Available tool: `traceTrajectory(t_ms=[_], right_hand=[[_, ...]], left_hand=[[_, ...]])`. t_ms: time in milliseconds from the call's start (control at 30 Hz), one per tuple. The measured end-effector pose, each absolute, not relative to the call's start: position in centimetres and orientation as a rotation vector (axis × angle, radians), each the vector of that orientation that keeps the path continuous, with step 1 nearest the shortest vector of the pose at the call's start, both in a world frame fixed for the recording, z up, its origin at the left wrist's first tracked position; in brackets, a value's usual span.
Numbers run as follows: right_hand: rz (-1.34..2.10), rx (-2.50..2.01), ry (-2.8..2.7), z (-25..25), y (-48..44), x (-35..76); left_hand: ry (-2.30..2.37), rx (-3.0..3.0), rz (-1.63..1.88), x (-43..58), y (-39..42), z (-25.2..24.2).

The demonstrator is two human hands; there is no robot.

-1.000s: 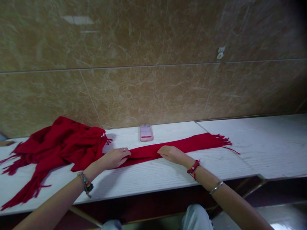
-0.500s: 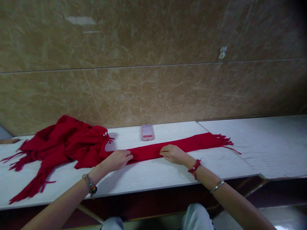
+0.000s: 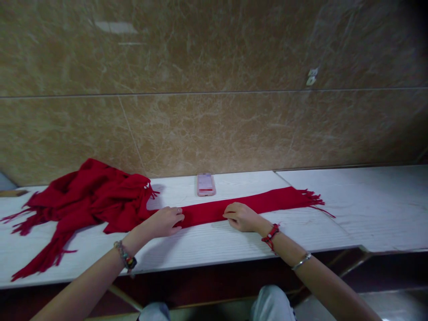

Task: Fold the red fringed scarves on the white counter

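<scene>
A long red scarf [image 3: 277,199] with fringed ends lies in a narrow flat strip on the white surface, its right-hand fringe pointing right. My left hand [image 3: 166,222] is closed on the strip near the bunched part, its fingers curled over the cloth. Further right, my right hand [image 3: 242,216] has its fingertips pinched together on the lower part of the strip. To the left lies a loose heap of red fringed cloth [image 3: 90,196] that meets the strip; whether it is all one scarf I cannot tell. My fingertips partly hide the cloth beneath them.
A phone [image 3: 205,184] with a pale case lies behind the strip, close to the brown tiled wall [image 3: 214,129]. The white bench top [image 3: 377,205] runs along the wall, with its front edge near my knees. A small white fitting [image 3: 311,76] sits on the wall.
Both hands keep nearly the same places on the red scarf, with slight finger shifts. The view has tilted a little.
</scene>
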State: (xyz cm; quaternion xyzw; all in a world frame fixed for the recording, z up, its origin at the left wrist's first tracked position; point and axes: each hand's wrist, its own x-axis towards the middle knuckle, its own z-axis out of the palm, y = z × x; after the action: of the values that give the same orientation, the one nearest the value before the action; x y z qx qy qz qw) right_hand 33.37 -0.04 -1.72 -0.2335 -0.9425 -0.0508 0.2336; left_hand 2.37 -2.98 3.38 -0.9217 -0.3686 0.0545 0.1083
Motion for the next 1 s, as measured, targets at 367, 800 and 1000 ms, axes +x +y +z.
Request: traceTrajectory(t_ms=[367,800,1000], right_hand=[[0.130,-0.911,-2.766,-1.7,-0.6,32.6],[0.319,-1.155,-2.515,-1.2,0.5,31.7],[0.105,-1.279,-2.506,-1.8,0.9,25.7]], left_hand=[[-1.564,-2.685,-0.170,11.4,-2.4,-1.0],[-2.105,-2.351,-0.132,10.7,-3.0,-1.3],[-2.281,-2.289,-0.108,9.8,-2.6,-1.5]])
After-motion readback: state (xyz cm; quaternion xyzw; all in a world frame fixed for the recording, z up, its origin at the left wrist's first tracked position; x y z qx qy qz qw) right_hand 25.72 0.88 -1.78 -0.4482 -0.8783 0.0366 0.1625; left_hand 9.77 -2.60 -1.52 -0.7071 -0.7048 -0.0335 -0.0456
